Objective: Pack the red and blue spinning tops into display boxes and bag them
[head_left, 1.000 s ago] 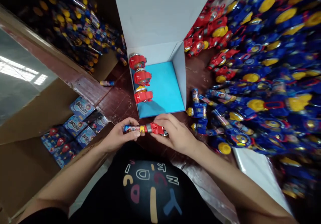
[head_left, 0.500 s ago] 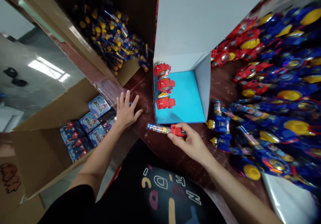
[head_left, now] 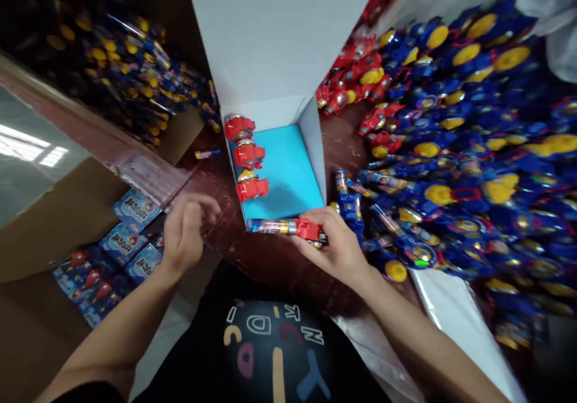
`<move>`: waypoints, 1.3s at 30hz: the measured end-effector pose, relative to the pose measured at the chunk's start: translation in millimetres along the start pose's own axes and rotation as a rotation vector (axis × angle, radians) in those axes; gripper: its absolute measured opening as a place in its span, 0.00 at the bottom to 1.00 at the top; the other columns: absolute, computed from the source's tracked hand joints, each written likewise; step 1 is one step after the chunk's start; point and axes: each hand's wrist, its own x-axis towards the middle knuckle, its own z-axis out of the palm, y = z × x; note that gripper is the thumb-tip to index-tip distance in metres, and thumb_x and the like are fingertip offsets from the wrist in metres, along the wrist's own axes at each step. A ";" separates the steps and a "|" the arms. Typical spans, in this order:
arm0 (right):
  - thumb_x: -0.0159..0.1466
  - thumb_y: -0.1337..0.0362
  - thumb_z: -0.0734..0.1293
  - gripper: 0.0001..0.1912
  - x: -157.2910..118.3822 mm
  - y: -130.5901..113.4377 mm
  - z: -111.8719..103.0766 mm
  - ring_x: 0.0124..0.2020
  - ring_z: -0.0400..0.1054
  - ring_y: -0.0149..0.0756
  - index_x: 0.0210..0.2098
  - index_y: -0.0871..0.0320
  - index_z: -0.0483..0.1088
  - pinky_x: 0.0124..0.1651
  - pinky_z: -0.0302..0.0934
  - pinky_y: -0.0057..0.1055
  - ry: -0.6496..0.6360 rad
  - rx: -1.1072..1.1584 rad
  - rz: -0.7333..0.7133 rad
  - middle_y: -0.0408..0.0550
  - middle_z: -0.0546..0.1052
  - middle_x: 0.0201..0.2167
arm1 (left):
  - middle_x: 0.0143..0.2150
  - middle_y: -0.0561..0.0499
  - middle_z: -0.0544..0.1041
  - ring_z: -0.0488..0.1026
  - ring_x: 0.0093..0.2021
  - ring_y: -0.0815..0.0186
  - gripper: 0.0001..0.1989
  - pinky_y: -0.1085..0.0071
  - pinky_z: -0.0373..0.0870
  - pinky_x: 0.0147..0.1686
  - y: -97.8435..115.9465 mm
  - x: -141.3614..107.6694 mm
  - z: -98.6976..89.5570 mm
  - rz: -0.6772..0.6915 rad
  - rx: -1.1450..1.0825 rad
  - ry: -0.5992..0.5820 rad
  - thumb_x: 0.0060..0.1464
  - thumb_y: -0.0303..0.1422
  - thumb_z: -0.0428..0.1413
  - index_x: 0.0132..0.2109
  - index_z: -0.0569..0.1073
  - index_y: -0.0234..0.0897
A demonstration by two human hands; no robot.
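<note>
My right hand grips a red toy with a slim printed tube sticking out to its left, just in front of the box's near edge. My left hand is empty, with loosely bent fingers blurred by motion, above the table's left part. Beyond it, a small tube lies on the dark red table. Inside the open white box, with its bright blue bottom, several red toys stand in a row along the left wall.
A carton of small yellow-capped tubes stands at back left. A lower carton holds blue printed boxes. To the right lie heaped blue-and-yellow toys, red toys and white plastic sheeting.
My view has swung right. The left hand has drawn back and its spread fingers have curled. A small tube now shows on the table. My right hand keeps the red toy near the box.
</note>
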 end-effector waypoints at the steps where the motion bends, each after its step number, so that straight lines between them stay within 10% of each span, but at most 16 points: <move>1: 0.70 0.60 0.73 0.16 2.3 0.5 -6.7 0.46 0.77 0.42 0.54 0.54 0.69 0.46 0.78 0.40 -0.026 -0.058 -0.125 0.53 0.80 0.45 | 0.40 0.44 0.81 0.79 0.37 0.62 0.24 0.65 0.80 0.41 10.9 -18.7 -3.5 -0.090 -0.074 -0.202 0.76 0.48 0.46 0.43 0.77 0.36; 3: 0.70 0.61 0.73 0.19 7.9 1.4 -16.5 0.52 0.77 0.46 0.58 0.57 0.69 0.49 0.80 0.43 -0.079 -0.154 -0.347 0.57 0.80 0.48 | 0.36 0.46 0.80 0.77 0.30 0.66 0.24 0.70 0.76 0.29 27.0 -40.6 -3.4 -0.353 -0.271 -0.566 0.73 0.52 0.52 0.40 0.74 0.36; 6: 0.71 0.64 0.73 0.16 13.8 1.8 -22.3 0.56 0.77 0.48 0.57 0.58 0.71 0.53 0.81 0.44 -0.106 -0.226 -0.584 0.55 0.81 0.48 | 0.39 0.48 0.81 0.72 0.22 0.69 0.28 0.74 0.67 0.18 37.1 -38.9 6.4 -0.655 -0.475 -0.782 0.62 0.59 0.61 0.49 0.71 0.38; 10: 0.72 0.65 0.71 0.11 8.5 -5.3 -18.7 0.58 0.77 0.46 0.53 0.54 0.73 0.52 0.81 0.42 -0.160 -0.196 -0.645 0.50 0.81 0.49 | 0.32 0.51 0.79 0.67 0.22 0.71 0.21 0.75 0.62 0.23 43.6 -24.4 16.8 -0.446 -0.258 -1.162 0.65 0.53 0.59 0.45 0.74 0.38; 16: 0.72 0.55 0.71 0.15 7.4 -26.9 -21.0 0.43 0.79 0.42 0.52 0.58 0.72 0.42 0.80 0.40 -0.430 -0.060 0.072 0.54 0.78 0.46 | 0.36 0.46 0.82 0.76 0.33 0.61 0.18 0.69 0.63 0.30 22.5 -38.9 39.4 0.228 0.345 -0.886 0.70 0.48 0.55 0.42 0.77 0.38; 20: 0.64 0.41 0.76 0.41 13.0 -21.4 -35.0 0.56 0.77 0.50 0.67 0.57 0.66 0.55 0.78 0.48 -0.511 0.247 0.297 0.60 0.75 0.61 | 0.41 0.46 0.84 0.80 0.37 0.61 0.19 0.67 0.70 0.37 2.8 -37.6 46.9 0.512 0.380 -0.776 0.74 0.48 0.52 0.51 0.78 0.38; 25: 0.68 0.35 0.68 0.44 12.5 -12.3 -33.9 0.39 0.79 0.39 0.70 0.59 0.61 0.31 0.76 0.34 -0.554 0.767 0.761 0.57 0.80 0.48 | 0.44 0.50 0.84 0.76 0.39 0.64 0.18 0.64 0.68 0.43 -14.0 -12.5 29.0 1.104 0.557 -0.353 0.71 0.43 0.60 0.62 0.75 0.42; 30: 0.64 0.48 0.78 0.26 8.5 -9.9 -13.8 0.39 0.76 0.36 0.56 0.54 0.75 0.35 0.75 0.33 -0.273 0.595 0.536 0.50 0.80 0.46 | 0.67 0.36 0.71 0.59 0.74 0.46 0.38 0.45 0.60 0.68 -37.5 -29.4 38.1 0.856 0.435 0.062 0.71 0.63 0.41 0.68 0.70 0.39; 34: 0.72 0.56 0.72 0.13 -18.9 2.1 12.3 0.52 0.76 0.42 0.53 0.54 0.77 0.55 0.75 0.46 -0.119 0.239 0.285 0.52 0.81 0.51 | 0.64 0.46 0.76 0.57 0.76 0.51 0.22 0.47 0.50 0.74 -43.7 -73.0 75.7 0.869 0.573 -0.038 0.72 0.53 0.50 0.63 0.77 0.55; 39: 0.74 0.58 0.69 0.15 -62.2 15.4 19.6 0.55 0.75 0.44 0.59 0.54 0.72 0.59 0.74 0.49 -0.119 0.081 0.224 0.54 0.80 0.53 | 0.64 0.46 0.79 0.68 0.67 0.54 0.14 0.55 0.43 0.77 -39.4 -82.2 90.6 0.852 0.653 -0.093 0.67 0.44 0.62 0.56 0.82 0.48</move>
